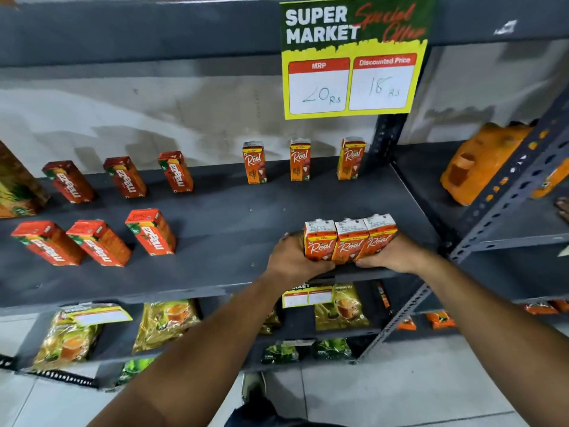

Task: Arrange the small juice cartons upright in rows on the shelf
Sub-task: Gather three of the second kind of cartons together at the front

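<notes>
Three orange "Real" juice cartons (349, 240) stand upright, pressed side by side, near the front edge of the dark grey shelf (234, 211). My left hand (294, 257) clasps the left end of this trio and my right hand (389, 252) clasps the right end. Three more "Real" cartons (300, 160) stand spaced apart in a row at the back of the shelf. Two rows of three red "Maaza" cartons stand on the left half: a back row (124, 177) and a front row (98, 241).
A yellow price sign (351, 78) hangs from the shelf above. A dark metal upright (385, 140) bounds the shelf on the right, with orange packs (480, 161) beyond it. Tea packets (166, 322) fill the lower shelf. A larger carton (15, 186) stands at far left.
</notes>
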`<state>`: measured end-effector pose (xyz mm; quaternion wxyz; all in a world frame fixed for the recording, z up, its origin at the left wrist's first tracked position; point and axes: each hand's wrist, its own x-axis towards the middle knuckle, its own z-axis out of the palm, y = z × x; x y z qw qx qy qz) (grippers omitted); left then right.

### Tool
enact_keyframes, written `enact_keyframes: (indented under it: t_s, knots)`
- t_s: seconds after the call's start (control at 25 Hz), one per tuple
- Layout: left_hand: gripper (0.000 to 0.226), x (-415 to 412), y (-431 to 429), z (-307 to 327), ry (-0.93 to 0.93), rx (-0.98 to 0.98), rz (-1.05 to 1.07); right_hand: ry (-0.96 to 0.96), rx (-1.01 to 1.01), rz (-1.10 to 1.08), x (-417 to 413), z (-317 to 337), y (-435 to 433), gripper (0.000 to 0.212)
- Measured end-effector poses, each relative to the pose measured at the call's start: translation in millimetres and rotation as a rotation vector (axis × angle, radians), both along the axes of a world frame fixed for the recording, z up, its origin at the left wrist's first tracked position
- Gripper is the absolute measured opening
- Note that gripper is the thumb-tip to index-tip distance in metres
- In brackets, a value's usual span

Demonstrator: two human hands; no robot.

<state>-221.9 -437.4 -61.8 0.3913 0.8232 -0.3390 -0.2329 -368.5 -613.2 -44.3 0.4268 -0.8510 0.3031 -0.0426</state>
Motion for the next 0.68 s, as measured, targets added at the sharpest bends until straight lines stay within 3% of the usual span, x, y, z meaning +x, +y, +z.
enact_keyframes:
  t_s: [0.28, 0.52, 0.68]
  knots:
    - [0.076, -2.5, 0.8, -0.2, -0.091, 0.041, -0.01, 0.0, 0.025, -0.001, -3.9, -1.0, 7.3, 0.048]
    - [0.076, -2.2, 0.1, -4.6, -0.095, 0.025, -0.01, -0.002, 0.062, 0.023, -4.2, -8.6, 0.2, 0.048]
    - [0.082, -0.3, -1.4, -11.0, -0.086, 0.011, -0.032, 0.005, 0.041, 0.039, -5.3, -14.1, -4.8, 0.059]
